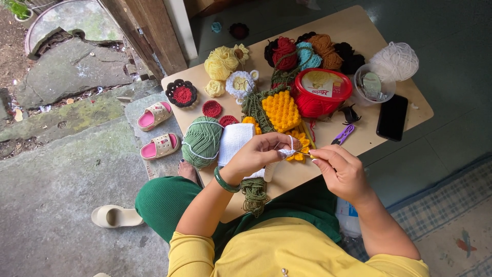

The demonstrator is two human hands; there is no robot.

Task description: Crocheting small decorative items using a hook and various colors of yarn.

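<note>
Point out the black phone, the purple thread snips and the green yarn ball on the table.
black phone (392, 117), head view, middle of its dark screen.
purple thread snips (343, 135), head view, on the handle.
green yarn ball (201, 142), head view, middle of the ball.

We are at the doorway of a home, seated half indoors and half out, where a low wooden table (369, 38) serves as a small crochet corner. Balls of yarn (203, 141), finished crocheted flowers (181, 94), a red tub (322, 92) and a phone (392, 117) crowd the table, which speaks of a hobby kept at home rather than a shop. Beside us we see pink sandals (160, 145) left on a stone step (66, 138), a wooden door frame (148, 31) and a woven rug (451, 215) on the tiled floor.
</note>
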